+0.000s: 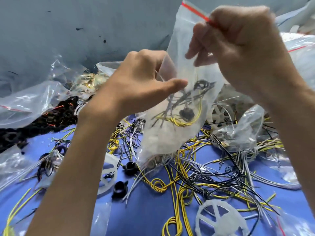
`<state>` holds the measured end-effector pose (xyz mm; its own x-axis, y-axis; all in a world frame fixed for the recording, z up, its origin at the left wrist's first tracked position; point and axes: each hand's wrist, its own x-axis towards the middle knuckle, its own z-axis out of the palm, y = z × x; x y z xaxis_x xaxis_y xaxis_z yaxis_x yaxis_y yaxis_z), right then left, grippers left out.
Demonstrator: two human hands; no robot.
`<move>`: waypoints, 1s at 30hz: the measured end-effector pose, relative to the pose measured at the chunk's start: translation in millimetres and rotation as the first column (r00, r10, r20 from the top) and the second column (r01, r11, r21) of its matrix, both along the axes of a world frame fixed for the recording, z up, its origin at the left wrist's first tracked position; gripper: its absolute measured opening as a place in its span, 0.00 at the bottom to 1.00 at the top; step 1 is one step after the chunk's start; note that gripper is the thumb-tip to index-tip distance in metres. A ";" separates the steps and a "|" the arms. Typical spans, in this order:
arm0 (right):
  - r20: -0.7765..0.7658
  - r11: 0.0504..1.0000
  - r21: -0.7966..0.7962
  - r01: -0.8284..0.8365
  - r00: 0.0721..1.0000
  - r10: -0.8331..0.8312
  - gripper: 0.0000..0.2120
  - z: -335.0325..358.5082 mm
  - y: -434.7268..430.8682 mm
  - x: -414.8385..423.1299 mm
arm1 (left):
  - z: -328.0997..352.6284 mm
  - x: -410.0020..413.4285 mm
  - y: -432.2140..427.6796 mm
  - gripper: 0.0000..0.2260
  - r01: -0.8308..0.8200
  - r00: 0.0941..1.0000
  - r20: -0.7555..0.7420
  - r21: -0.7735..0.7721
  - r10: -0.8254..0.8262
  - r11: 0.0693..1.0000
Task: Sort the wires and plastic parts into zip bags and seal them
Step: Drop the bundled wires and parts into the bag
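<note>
A translucent plastic zip bag with a red seal strip [172, 137] was held up in the air above the blue worktop [144, 210], hanging tilted between both hands. The right hand [238, 48] pinched the bag's top corner at the red strip, fingers curled over the plastic. The left hand [139, 82] gripped the bag's left edge lower down, with the thumb laid on the front and the fingers curled behind.

Through the plastic showed a coiled yellow wire [179, 123], some grey wires and a small black round plastic part [186, 114].

Under the bag the worktop carried a loose tangle of yellow, black and grey wires [213, 178]. A white spoked plastic wheel [219, 217] lay near the front edge, and two black ring-shaped plastic parts [120, 187] sat just right of the left forearm. Crumpled clear plastic bags [34, 97] lay at the far left, beside a heap of small black parts [51, 116].
</note>
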<state>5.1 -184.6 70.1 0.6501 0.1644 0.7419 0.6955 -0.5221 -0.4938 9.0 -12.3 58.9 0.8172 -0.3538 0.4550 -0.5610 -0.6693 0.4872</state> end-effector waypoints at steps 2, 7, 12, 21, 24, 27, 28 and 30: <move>-0.042 0.998 -0.059 -0.025 0.999 0.022 0.11 0.3 -2.0 -1.2 | 0.0 -0.7 -2.3 0.12 -0.038 0.998 0.053 -0.020 0.039 0.999; -0.109 0.991 -0.133 -0.007 0.994 -0.007 0.12 9.2 -22.9 -4.8 | 6.6 -1.8 6.8 0.10 -0.245 0.945 0.197 -0.100 0.260 0.964; -0.501 0.782 -0.620 -0.064 0.800 -0.331 0.33 10.7 -47.0 -7.5 | 21.3 -11.6 19.3 0.04 -0.422 0.737 0.456 -0.266 0.499 0.866; -0.694 0.675 -0.704 -0.220 0.417 -0.587 0.24 -19.6 -61.8 16.2 | -1.6 -2.1 6.1 0.09 0.044 0.991 -0.137 0.313 0.000 0.949; -0.624 0.578 -0.776 -0.255 0.449 -0.640 0.16 -27.4 -64.0 21.6 | -0.7 -1.9 4.2 0.12 0.081 0.990 -0.136 0.260 -0.047 0.962; -0.512 0.501 -0.843 -0.198 0.584 -0.630 0.11 -25.1 -64.9 23.9 | 1.6 -2.4 6.5 0.09 0.084 0.992 -0.108 0.216 -0.062 0.973; -0.496 0.510 -0.842 -0.177 0.626 -0.602 0.10 -23.2 -65.5 23.9 | 1.7 -2.9 7.1 0.09 0.084 0.992 -0.108 0.205 -0.063 0.975; -0.466 0.555 -0.822 -0.127 0.710 -0.528 0.12 -17.9 -65.3 22.0 | 1.9 -3.6 6.5 0.08 0.094 0.992 -0.102 0.185 -0.076 0.978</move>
<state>27.2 -249.9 52.2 0.9547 0.2244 -0.1956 0.2174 -0.9744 -0.0564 5.4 -5.7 60.8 0.8164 -0.4959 0.2959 -0.5775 -0.7064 0.4094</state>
